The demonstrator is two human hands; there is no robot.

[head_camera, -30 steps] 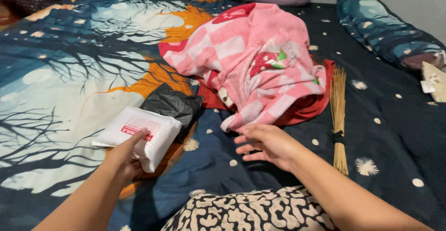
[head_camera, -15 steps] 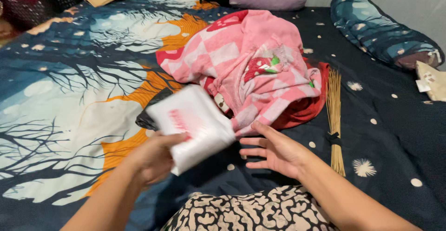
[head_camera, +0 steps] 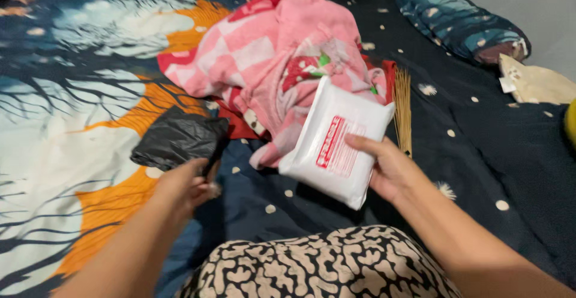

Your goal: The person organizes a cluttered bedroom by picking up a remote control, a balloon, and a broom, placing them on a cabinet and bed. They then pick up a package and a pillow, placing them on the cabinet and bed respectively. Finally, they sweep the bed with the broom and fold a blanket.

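Holding the white plastic packet (head_camera: 336,142) up off the bed, your right hand (head_camera: 387,169) had its thumb across the printed face and its fingers tucked behind the right edge, a grasp that kept the flat side tilted toward you. The packet sat near the middle of the scene, in front of the pink checked blanket (head_camera: 282,58) and just left of the bundle of thin sticks (head_camera: 402,109), overlapping the blanket's near hem without clearly resting on it.

Your left hand (head_camera: 183,187) was low on the left, its fingers curled at the near corner of the crumpled black plastic bag (head_camera: 177,139). Motion blur prevented any finding on whether they pinched the bag or merely touched it. The bag lay on the patterned bedsheet (head_camera: 72,130), just left of a red cloth (head_camera: 237,127) under the blanket.

A patterned bolster (head_camera: 456,19) lay at the far right, with a pale fabric item (head_camera: 534,82) beside it. Your knee in black-and-white patterned cloth (head_camera: 318,268) filled the near edge, so both arms reached over it.
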